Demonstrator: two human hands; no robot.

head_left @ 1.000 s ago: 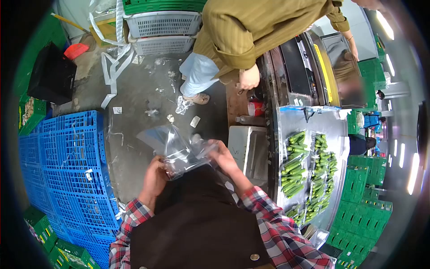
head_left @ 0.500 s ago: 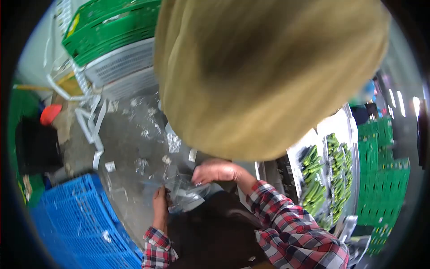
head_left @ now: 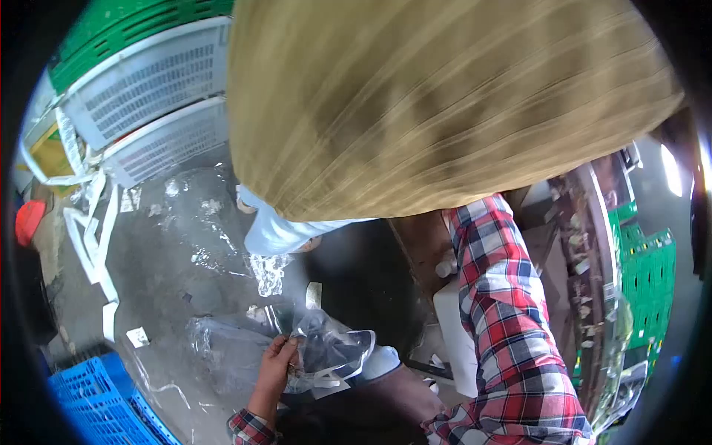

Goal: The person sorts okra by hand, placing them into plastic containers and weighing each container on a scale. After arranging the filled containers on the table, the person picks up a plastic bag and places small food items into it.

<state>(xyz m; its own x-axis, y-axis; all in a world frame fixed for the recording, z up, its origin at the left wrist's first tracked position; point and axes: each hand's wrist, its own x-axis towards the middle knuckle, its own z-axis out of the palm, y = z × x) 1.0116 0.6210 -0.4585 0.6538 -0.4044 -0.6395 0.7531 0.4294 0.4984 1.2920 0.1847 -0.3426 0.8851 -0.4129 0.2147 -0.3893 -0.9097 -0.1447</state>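
Observation:
My left hand (head_left: pixel 280 361) is closed on the edge of a clear plastic bag (head_left: pixel 334 345), which hangs open-mouthed over my lap at the lower middle. My right arm, in a red, white and navy checked sleeve (head_left: pixel 504 297), reaches up and forward. The right hand is hidden behind the large tan striped cloth (head_left: pixel 430 111) that covers the upper middle of the view, so what it touches does not show.
Blue crate (head_left: pixel 104 397) at lower left; white crates (head_left: pixel 159 81) under a green one at upper left. Plastic scraps and a white strap (head_left: pixel 96 230) lie on the grey floor. Green crates (head_left: pixel 649 285) stand at right, beyond a metal-edged bench.
My right hand has left the bag and moved up out of sight behind the cloth. My left hand still holds the bag. The view has shifted, and the green vegetables no longer show.

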